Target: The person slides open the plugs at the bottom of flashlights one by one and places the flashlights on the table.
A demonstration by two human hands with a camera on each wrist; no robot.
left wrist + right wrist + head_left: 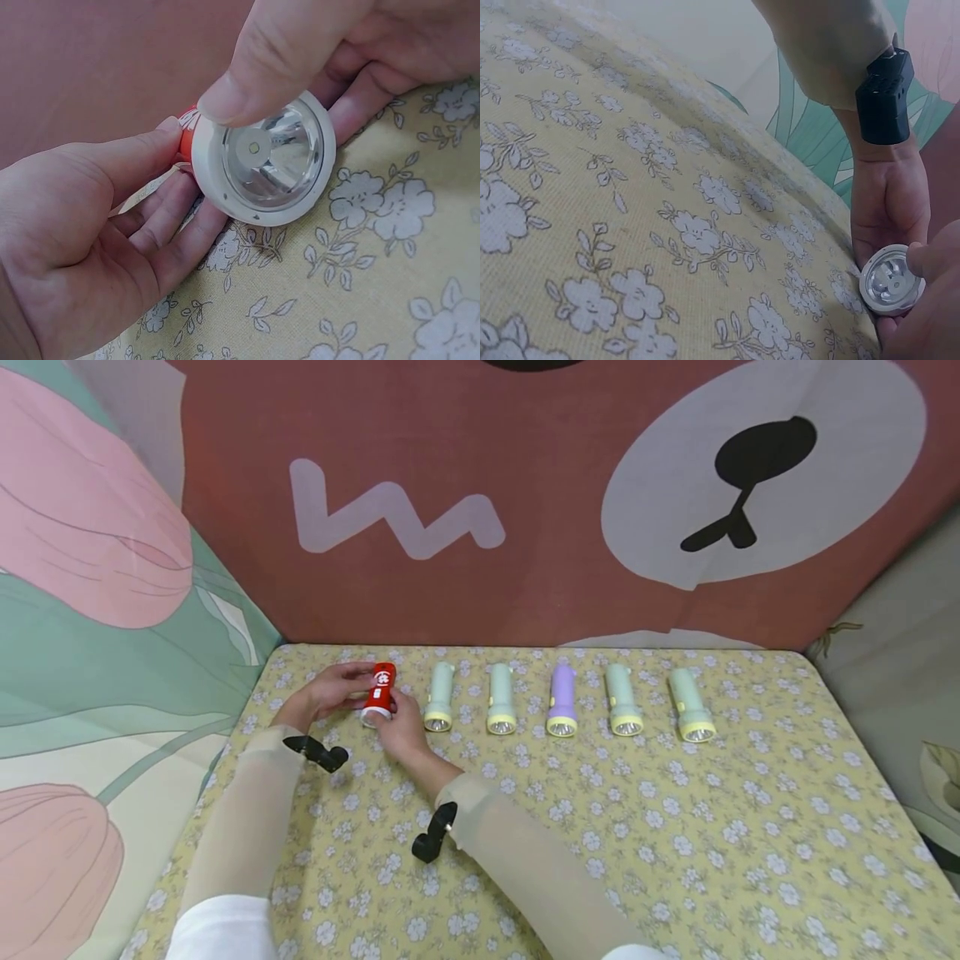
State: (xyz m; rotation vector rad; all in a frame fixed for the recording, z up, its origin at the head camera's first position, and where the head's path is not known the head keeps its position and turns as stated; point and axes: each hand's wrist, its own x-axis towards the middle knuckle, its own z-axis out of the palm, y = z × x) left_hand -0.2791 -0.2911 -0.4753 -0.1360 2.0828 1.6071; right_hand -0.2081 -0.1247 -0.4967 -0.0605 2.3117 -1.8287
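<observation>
At the far left of my head feed, a fabric wall (pixel 82 685) printed with pink blooms flanks a table laid with yellow floral cloth (pixel 645 877). An arm in a beige sleeve (pixel 251 802), with a black wrist camera (pixel 318 753), reaches up from below. The person's left hand (pixel 330 691) holds a red flashlight (pixel 383 679) from its left side, thumb against the barrel and fingers bent around its lower side, as I see on the left wrist feed. The red flashlight is at the left end of a row of six, near the cloth's far edge, its white head (pixel 208 176) and silvery reflector (pixel 281 169) facing the person; I cannot tell whether it touches the cloth. From the right, the person's right hand (pixel 403 728) grips the same flashlight, thumb pressed on the white rim, fingers partly hidden behind it. Next in line lie a first mint-green flashlight (pixel 441 689), just beside the right hand, a second mint-green flashlight (pixel 500 689), a purple flashlight (pixel 562 693), a third mint-green flashlight (pixel 620 689) and a fourth mint-green flashlight (pixel 686 692), all yellow-rimmed, lenses toward the person. Behind them rises a reddish-brown backdrop (pixel 540 585) with a bear's muzzle; a grey fabric wall (pixel 892 643) closes the right side
</observation>
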